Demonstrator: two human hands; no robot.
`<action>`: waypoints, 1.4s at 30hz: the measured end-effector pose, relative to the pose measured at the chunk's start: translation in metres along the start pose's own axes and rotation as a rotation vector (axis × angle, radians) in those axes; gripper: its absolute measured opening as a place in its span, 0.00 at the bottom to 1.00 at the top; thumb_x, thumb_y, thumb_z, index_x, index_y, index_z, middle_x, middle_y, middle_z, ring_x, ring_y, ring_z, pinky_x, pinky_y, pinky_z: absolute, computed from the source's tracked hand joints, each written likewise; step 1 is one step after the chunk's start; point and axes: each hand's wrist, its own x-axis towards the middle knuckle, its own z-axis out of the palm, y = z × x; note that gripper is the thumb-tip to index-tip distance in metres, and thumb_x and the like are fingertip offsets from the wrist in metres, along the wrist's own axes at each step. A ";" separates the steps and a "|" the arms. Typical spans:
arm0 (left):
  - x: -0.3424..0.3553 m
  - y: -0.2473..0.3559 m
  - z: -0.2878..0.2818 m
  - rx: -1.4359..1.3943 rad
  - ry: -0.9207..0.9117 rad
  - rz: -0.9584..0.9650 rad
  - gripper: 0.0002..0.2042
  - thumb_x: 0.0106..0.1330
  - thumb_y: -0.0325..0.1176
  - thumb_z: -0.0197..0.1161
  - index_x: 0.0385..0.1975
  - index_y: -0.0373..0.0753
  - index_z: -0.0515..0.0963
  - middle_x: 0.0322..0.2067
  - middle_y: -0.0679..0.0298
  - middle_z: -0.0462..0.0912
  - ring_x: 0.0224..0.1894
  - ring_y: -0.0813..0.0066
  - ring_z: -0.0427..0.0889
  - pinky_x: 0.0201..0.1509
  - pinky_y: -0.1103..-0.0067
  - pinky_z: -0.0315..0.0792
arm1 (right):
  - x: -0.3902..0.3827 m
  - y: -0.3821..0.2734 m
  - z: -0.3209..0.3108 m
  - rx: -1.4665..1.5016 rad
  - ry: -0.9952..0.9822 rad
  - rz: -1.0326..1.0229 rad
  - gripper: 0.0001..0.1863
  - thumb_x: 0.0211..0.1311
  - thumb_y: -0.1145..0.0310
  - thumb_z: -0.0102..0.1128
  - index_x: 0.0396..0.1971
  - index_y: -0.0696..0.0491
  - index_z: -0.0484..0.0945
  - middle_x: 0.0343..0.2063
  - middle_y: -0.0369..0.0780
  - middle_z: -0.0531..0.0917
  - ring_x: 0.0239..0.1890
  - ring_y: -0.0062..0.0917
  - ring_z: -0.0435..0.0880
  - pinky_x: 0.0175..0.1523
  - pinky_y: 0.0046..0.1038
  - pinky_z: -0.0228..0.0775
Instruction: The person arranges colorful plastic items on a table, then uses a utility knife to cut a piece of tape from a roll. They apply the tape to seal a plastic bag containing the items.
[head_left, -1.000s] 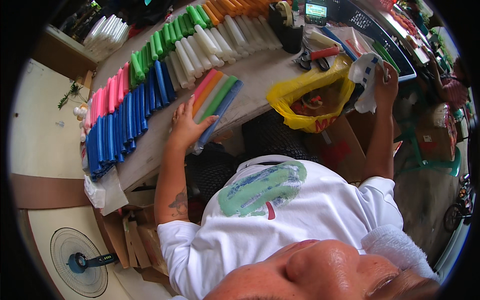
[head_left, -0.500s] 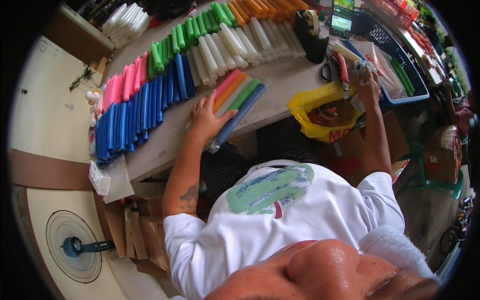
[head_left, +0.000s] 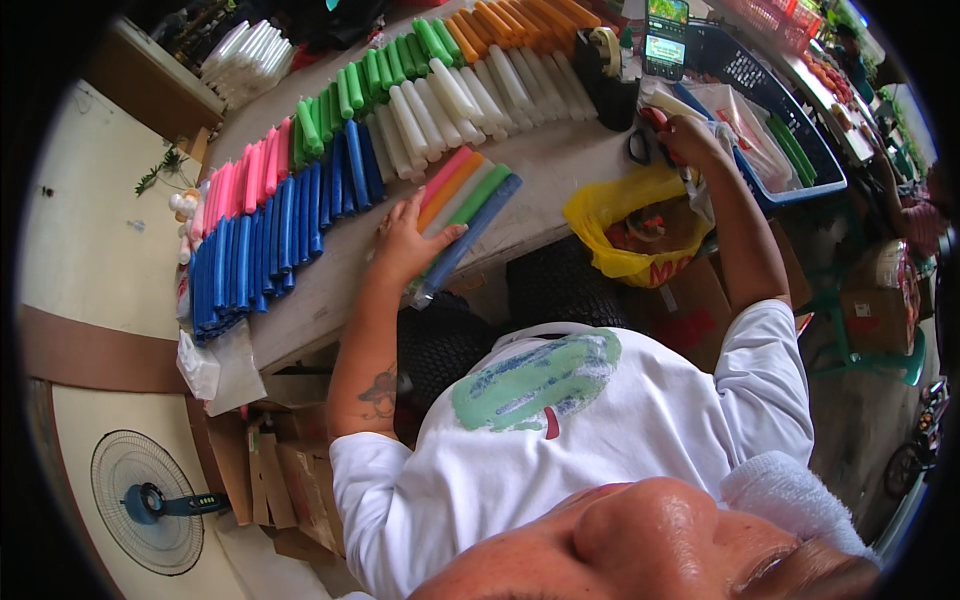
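Note:
My left hand (head_left: 403, 240) holds a clear-wrapped pack of candles (head_left: 470, 215) at the table's near edge, its thumb across the top. Pink, orange, white, green and blue candles lie side by side in that pack. My right hand (head_left: 692, 142) is closed around a red-handled cutter (head_left: 657, 119); the fingers cover much of it. A crumpled whitish cloth (head_left: 701, 203) lies by the right wrist. Dark-handled scissors (head_left: 638, 147) are just left of the cutter. Below the right hand, a yellow plastic bag (head_left: 590, 215) hangs open at the table edge.
Rows of blue (head_left: 250, 245), pink (head_left: 262, 165), green (head_left: 350, 88), white (head_left: 430, 110) and orange candles (head_left: 500, 22) line the table's far side. A black tape dispenser (head_left: 607, 85), a phone (head_left: 665, 40) and a blue basket (head_left: 828, 188) stand at right.
My right hand has moved left from the cloth and taken hold of the red-handled cutter. My left hand stays on the candle pack. The whole view has shifted slightly.

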 end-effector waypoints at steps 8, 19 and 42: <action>-0.003 -0.008 0.004 0.079 0.037 -0.005 0.49 0.47 0.71 0.64 0.66 0.44 0.62 0.60 0.51 0.67 0.65 0.52 0.63 0.67 0.62 0.59 | -0.049 -0.060 -0.057 0.315 0.389 -0.157 0.16 0.55 0.70 0.60 0.44 0.54 0.78 0.37 0.42 0.82 0.39 0.33 0.83 0.43 0.33 0.75; 0.009 0.016 -0.008 0.009 -0.043 -0.134 0.54 0.40 0.67 0.71 0.66 0.39 0.61 0.60 0.49 0.65 0.64 0.51 0.65 0.66 0.64 0.62 | 0.017 -0.109 0.009 -0.659 0.210 -1.092 0.20 0.50 0.71 0.61 0.47 0.48 0.77 0.55 0.39 0.73 0.65 0.32 0.65 0.65 0.31 0.63; -0.097 0.027 0.041 -1.314 -0.118 -0.197 0.27 0.63 0.26 0.65 0.58 0.32 0.57 0.44 0.56 0.76 0.37 0.79 0.77 0.33 0.83 0.73 | -0.168 -0.186 0.106 1.719 -1.015 0.163 0.22 0.64 0.72 0.60 0.57 0.59 0.68 0.47 0.42 0.79 0.49 0.26 0.80 0.53 0.30 0.74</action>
